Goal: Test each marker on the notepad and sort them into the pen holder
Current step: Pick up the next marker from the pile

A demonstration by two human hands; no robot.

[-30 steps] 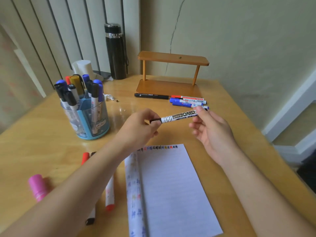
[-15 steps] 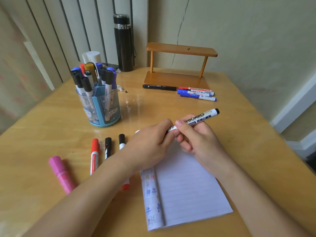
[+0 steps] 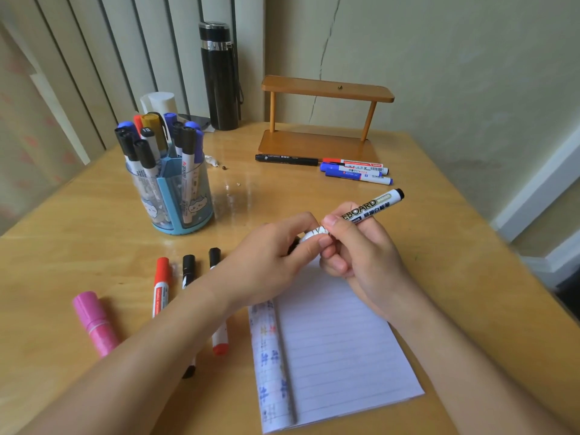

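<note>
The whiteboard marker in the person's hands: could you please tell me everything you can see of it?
The whiteboard marker is a slim white barrel, plastic by its look, printed with black lettering and a black end plug. It is held above the notepad, tilted, plug end up and to the right. The right hand pinches its middle; the left hand grips the lower end, hiding the cap or tip.

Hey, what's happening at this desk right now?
A person holds a whiteboard marker in both hands above a blank notepad. The right hand grips the barrel, the left hand pinches its cap end. Other markers fill the pen holder, and more lie loose on the desk.
</note>
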